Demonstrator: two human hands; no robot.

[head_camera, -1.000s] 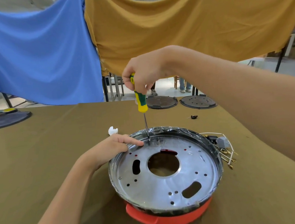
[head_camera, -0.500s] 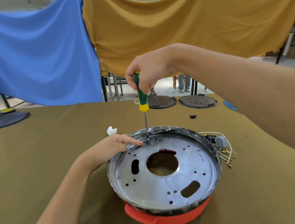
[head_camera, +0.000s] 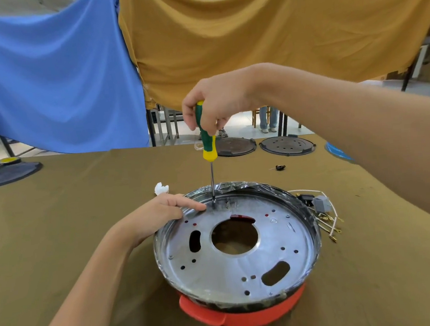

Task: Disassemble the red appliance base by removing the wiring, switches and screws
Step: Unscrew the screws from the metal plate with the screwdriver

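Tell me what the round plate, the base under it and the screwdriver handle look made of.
Round plate: bare metal, likely steel or aluminium; shiny, reflective. Red base: probably moulded plastic; smooth, matte. Screwdriver handle: green-and-yellow plastic, apparently; glossy.

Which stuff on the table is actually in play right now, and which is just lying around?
In play:
- red appliance base with its metal plate
- screwdriver, gripped by the right hand, tip down at the plate's far edge
- left hand, steadying the rim
- loose wiring and switches beside the base

Lying about:
- white scrap
- small black part
- dark round plates at the far edge
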